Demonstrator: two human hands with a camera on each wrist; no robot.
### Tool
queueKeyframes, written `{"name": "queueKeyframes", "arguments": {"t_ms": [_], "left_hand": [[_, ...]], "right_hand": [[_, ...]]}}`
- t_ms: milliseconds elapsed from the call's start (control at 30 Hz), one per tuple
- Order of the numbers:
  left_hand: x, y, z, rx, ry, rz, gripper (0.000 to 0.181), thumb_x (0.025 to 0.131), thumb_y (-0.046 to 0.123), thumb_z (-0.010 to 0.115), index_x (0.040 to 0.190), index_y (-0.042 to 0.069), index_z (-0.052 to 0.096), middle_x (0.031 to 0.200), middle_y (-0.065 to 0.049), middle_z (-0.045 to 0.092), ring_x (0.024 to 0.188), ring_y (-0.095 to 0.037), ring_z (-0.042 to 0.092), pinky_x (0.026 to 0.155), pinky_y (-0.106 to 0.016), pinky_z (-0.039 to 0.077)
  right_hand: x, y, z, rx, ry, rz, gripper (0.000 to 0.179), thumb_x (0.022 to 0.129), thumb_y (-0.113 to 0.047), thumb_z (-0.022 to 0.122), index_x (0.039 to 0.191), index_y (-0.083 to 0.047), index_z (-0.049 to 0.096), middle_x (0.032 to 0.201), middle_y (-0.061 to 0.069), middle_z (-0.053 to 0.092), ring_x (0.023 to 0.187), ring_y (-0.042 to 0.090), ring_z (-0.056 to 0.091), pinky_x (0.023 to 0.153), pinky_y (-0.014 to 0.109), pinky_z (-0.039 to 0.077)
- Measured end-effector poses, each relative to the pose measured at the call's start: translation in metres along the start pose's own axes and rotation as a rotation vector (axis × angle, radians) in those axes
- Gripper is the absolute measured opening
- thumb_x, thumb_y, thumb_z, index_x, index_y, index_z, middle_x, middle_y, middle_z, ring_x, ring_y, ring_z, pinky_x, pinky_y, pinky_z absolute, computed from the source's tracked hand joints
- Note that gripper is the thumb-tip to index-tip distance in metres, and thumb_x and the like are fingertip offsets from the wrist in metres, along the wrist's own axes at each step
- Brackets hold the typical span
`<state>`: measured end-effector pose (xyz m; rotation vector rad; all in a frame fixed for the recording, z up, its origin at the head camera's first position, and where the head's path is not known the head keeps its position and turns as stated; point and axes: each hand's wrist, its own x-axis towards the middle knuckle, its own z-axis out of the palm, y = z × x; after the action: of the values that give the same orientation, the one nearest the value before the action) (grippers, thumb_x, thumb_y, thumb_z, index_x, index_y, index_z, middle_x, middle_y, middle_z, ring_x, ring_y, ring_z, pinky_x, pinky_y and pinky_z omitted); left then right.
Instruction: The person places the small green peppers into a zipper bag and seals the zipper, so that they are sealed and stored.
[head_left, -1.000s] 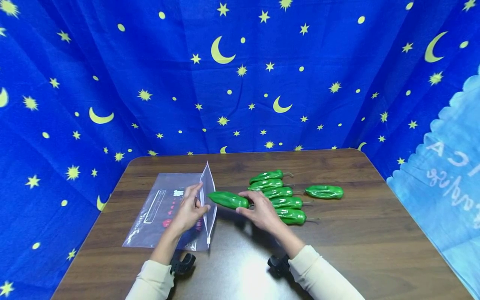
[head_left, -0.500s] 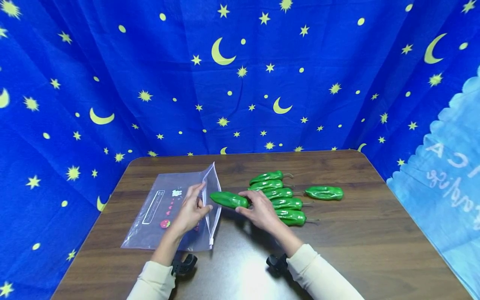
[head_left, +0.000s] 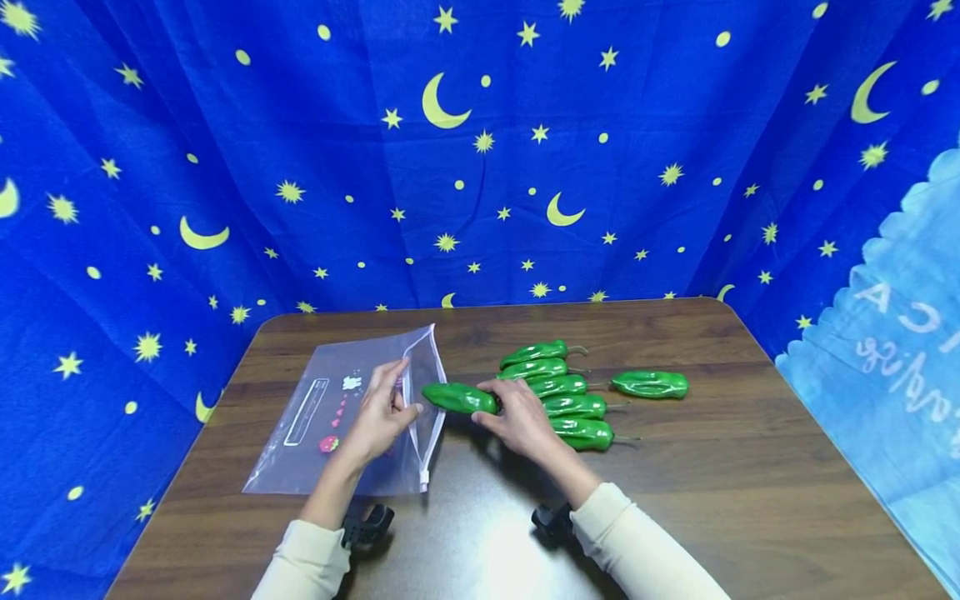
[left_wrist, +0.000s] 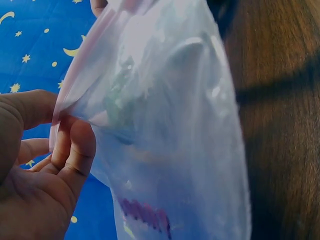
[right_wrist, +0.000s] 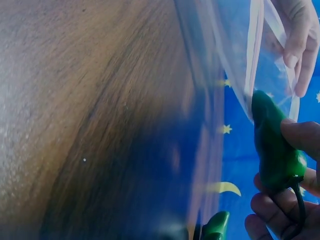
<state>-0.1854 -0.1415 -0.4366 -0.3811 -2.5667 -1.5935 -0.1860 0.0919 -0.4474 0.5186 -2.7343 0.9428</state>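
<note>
The left hand [head_left: 381, 417] pinches 1 side of the gaping mouth of the clear zip bag [head_left: 322, 408]; the right hand [head_left: 522, 417] grips a green pepper [head_left: 459, 398] near its stem, tip at that opening. I'd call this the loading step; the next move calls for a straight push inward.

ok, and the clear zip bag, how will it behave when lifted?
Probably floppy: the bag bows and creases near the left hand that pinches it. Likely light for its size, being see-through film with no rigid frame visible. May be slippery, given the glossy highlights in the left wrist view.
</note>
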Motion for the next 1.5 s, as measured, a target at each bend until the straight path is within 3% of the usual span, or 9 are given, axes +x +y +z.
{"name": "queueKeyframes", "arguments": {"t_ms": [633,933,1300,1433,1500], "left_hand": [[0.001,0.006,0.004,-0.015,0.000,0.019,0.080,0.075,-0.007,0.067,0.146,0.002,0.031,0.144,-0.017,0.031,0.066,-0.002,0.047,0.051,-0.016,0.046],[0.001,0.011,0.002,-0.037,-0.015,-0.033,0.080,0.077,-0.007,0.067,0.146,0.004,0.030,0.145,-0.016,0.030,0.069,-0.003,0.047,0.053,-0.013,0.046],[-0.007,0.049,-0.007,-0.041,-0.031,-0.053,0.075,0.078,-0.009,0.063,0.144,-0.004,0.029,0.144,-0.024,0.029,0.069,-0.006,0.047,0.054,-0.011,0.043],[-0.005,0.046,-0.007,-0.067,-0.033,-0.069,0.075,0.078,-0.009,0.063,0.145,-0.003,0.029,0.145,-0.022,0.029,0.068,-0.006,0.047,0.051,-0.012,0.043],[-0.003,0.035,-0.005,-0.090,-0.027,-0.056,0.075,0.079,-0.008,0.064,0.146,0.001,0.030,0.145,-0.019,0.029,0.068,-0.005,0.047,0.049,-0.013,0.042]], "right_hand": [[0.014,-0.012,0.008,-0.073,0.005,-0.088,0.045,0.077,-0.031,0.075,0.116,-0.009,0.065,0.097,0.006,0.065,0.088,0.021,0.054,0.084,0.036,0.045],[0.020,-0.016,0.013,-0.141,0.017,-0.131,0.046,0.076,-0.033,0.075,0.115,-0.012,0.066,0.088,0.004,0.058,0.081,0.018,0.046,0.074,0.031,0.040],[0.027,-0.017,0.022,-0.197,0.004,-0.164,0.047,0.076,-0.036,0.074,0.117,-0.013,0.066,0.088,0.005,0.057,0.081,0.020,0.048,0.072,0.032,0.041],[0.030,-0.018,0.025,-0.225,-0.014,-0.166,0.047,0.077,-0.038,0.073,0.117,-0.014,0.066,0.090,0.006,0.058,0.082,0.020,0.049,0.073,0.033,0.041],[0.030,-0.018,0.027,-0.224,-0.028,-0.154,0.047,0.077,-0.039,0.073,0.117,-0.015,0.066,0.092,0.006,0.058,0.083,0.021,0.049,0.073,0.033,0.042]]}}
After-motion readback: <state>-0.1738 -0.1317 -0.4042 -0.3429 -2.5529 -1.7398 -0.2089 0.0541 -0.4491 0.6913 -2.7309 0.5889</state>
